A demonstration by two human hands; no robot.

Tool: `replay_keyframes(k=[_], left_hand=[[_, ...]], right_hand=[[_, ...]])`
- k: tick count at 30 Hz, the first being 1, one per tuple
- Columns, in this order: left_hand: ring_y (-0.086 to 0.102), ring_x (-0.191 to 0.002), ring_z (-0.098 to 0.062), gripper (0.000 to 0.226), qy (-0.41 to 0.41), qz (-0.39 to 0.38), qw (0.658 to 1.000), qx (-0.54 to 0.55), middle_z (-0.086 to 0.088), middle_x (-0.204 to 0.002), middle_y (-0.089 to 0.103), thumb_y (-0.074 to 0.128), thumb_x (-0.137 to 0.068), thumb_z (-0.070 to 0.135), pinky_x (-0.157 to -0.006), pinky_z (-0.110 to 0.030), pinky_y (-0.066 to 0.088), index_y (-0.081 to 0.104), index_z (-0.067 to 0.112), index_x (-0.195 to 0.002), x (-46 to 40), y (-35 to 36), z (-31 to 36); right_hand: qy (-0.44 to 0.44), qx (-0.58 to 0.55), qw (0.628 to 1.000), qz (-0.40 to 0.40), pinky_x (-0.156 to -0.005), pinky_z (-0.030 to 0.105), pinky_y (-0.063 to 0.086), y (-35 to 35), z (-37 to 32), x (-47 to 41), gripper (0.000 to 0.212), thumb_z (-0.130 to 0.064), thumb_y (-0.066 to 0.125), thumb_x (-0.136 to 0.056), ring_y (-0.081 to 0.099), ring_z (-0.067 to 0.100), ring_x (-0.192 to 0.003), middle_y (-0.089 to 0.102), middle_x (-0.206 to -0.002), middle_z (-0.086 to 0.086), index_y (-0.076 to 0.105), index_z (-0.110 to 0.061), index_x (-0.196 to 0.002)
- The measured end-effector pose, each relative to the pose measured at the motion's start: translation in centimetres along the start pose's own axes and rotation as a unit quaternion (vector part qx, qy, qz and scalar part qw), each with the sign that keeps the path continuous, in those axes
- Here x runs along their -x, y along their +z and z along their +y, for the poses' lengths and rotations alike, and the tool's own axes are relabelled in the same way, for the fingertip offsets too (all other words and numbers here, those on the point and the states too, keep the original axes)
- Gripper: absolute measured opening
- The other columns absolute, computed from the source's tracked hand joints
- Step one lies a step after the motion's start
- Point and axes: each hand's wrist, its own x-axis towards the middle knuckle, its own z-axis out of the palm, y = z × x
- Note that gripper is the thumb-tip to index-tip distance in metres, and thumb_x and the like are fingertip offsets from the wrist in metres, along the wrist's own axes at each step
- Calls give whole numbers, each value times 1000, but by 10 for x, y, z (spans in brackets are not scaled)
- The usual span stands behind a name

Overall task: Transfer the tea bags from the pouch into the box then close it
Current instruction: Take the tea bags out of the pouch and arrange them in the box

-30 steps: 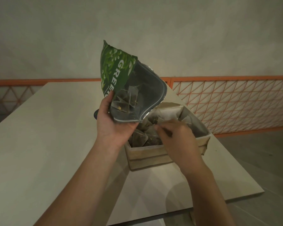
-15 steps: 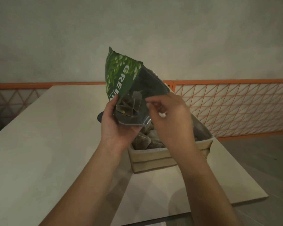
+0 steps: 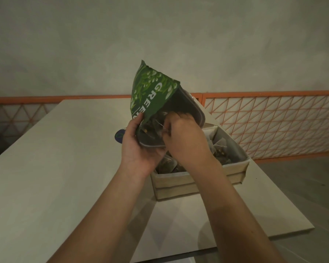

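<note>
A green pouch (image 3: 152,92) with white lettering is held tilted above the table, its silver-lined mouth facing me. My left hand (image 3: 139,147) grips its lower left edge. My right hand (image 3: 184,137) reaches into the mouth, fingers curled around tea bags (image 3: 152,126) inside; which one it pinches is hidden. Under both hands stands an open beige box (image 3: 179,182) with several pyramid tea bags (image 3: 219,149) lying in it.
The box stands near the right edge of a pale table (image 3: 55,168). A small dark round object (image 3: 119,135) lies on the table behind my left hand. An orange lattice railing (image 3: 270,122) runs behind and to the right.
My right hand rose out of the box, came to the pouch mouth, and now has its fingers inside it. The pouch stays raised in my left hand.
</note>
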Motion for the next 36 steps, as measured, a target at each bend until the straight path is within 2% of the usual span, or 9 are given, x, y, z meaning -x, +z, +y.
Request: replay_keyframes(k=[3,5,8,12,16,21,26,30,36], left_hand=[[57,-128,-28,44,11,2,1000,-8,-11,-137,63,54,-92,41,-113,-39,40,66,12,-124,0,4,-1],[62,-121,-29,46,16,-2,1000,-3,-12,-137,63,53,-94,42,-96,-38,54,65,12,-126,0,6,0],[62,-120,-30,49,10,-12,1000,9,-14,-136,63,51,-97,44,-87,-39,59,62,13,-133,-1,7,1],[55,-130,-32,50,3,-22,999,27,-16,-138,61,50,-97,45,-80,-38,60,61,15,-135,-2,7,0],[57,-127,-34,46,3,-35,998,47,-16,-138,61,51,-97,43,-79,-39,59,64,16,-132,-4,7,-2],[55,-130,-33,44,-6,-48,997,64,-15,-137,62,51,-98,44,-86,-41,58,65,19,-130,-6,8,-9],[54,-132,-33,43,-7,-47,997,64,-15,-138,61,53,-97,43,-94,-42,54,66,19,-130,-9,9,-14],[55,-129,-34,40,-8,-46,997,68,-16,-135,63,54,-97,42,-93,-43,55,74,15,-118,-9,9,-17],[57,-128,-34,41,-7,-44,997,63,-16,-134,63,52,-97,42,-91,-43,56,74,14,-116,-9,10,-17]], right_hand=[[13,-101,993,61,-58,18,39,-11,6,5,10,-19,65,-88,59,13,-76,62,-84,-3,55,-18,-87],[37,-180,977,106,-54,21,46,-20,9,8,16,-24,69,-88,60,10,-69,61,-77,-5,55,-17,-83],[55,-265,951,152,-59,27,51,-30,12,14,19,-27,71,-88,62,14,-70,63,-77,0,59,-14,-82],[95,-332,923,170,-60,16,46,-47,23,21,12,-26,72,-88,65,10,-78,67,-90,-6,62,-23,-83],[124,-385,895,190,-70,27,56,-63,46,29,9,-18,72,-88,69,15,-84,71,-92,0,65,-16,-92],[157,-338,912,174,-64,27,56,-54,84,46,23,-4,65,-90,68,17,-77,67,-89,2,64,-18,-108],[148,-161,963,155,-68,6,41,-35,107,66,25,-5,62,-91,59,11,-80,59,-94,-3,72,-22,-108],[135,43,988,67,-84,31,30,-22,119,79,13,-33,64,-90,56,18,-94,62,-93,-6,76,-30,-94],[125,-38,985,109,-86,36,37,-26,108,85,21,-34,53,-97,58,12,-88,63,-90,-12,72,-25,-100]])
